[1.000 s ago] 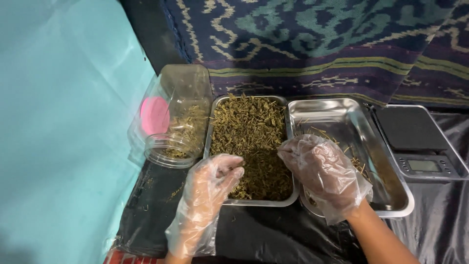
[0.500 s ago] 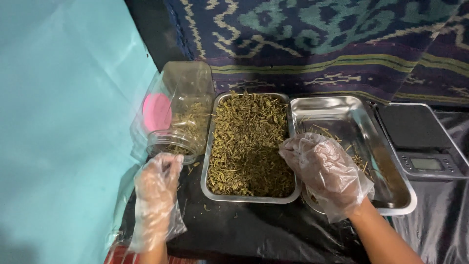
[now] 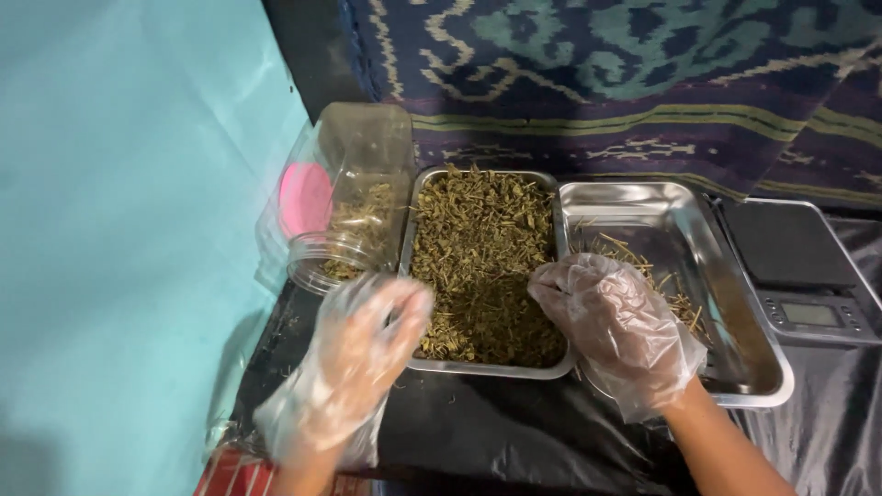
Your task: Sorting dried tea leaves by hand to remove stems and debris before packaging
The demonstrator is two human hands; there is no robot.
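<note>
The left hand (image 3: 354, 367) is motion-blurred, and the scale (image 3: 808, 276) runs past the right edge.

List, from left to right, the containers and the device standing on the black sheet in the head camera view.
Clear plastic jar lying on its side → steel tray full of dried herbs → nearly empty steel tray → digital scale.

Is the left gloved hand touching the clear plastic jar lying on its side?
Cannot tell. In the head view the left hand is motion-blurred just below the mouth of the jar; no clear contact or gap shows.
</note>
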